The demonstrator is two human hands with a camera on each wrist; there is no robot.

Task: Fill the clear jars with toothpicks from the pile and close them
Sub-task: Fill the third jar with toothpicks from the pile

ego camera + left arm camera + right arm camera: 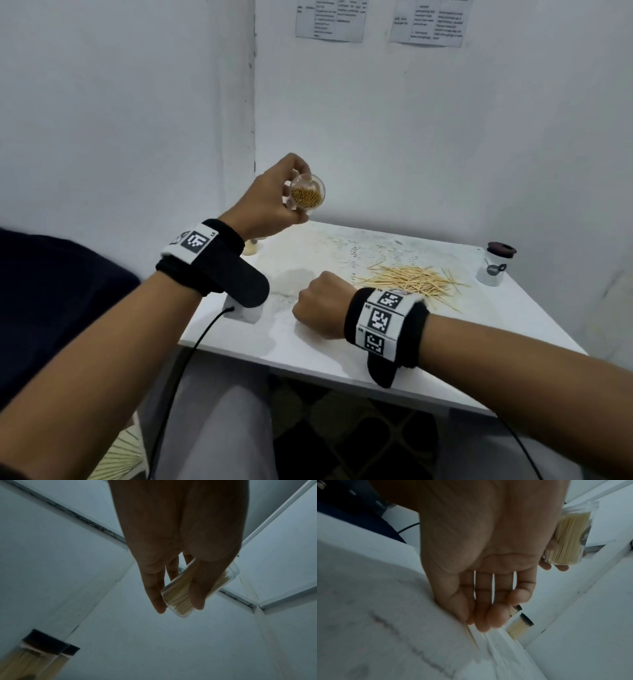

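L hand [270, 198] holds an open clear jar [307, 194] up above the table [376, 349], mouth tilted toward the person, nearly full of toothpicks. R hand [320, 310] pinches a few picks [471, 637] left of the pile [411, 281]. Filling step; next, I'd say: feed them into the mouth w/o spilling, then lid

— From my console: the jar [307, 196] in the left hand [270, 202] looks like clear, glossy plastic or glass; I cannot tell which. The toothpicks [178, 595] inside are pale, matt wood.

— And the table [342, 342]?

— I see a white top, mostly smooth, with scuffed, speckled patches. The pile [411, 282] on it is the same bare wood. Both wristbands [212, 263] look like soft black cloth bearing white printed tags. The wall sheets [330, 19] are paper.
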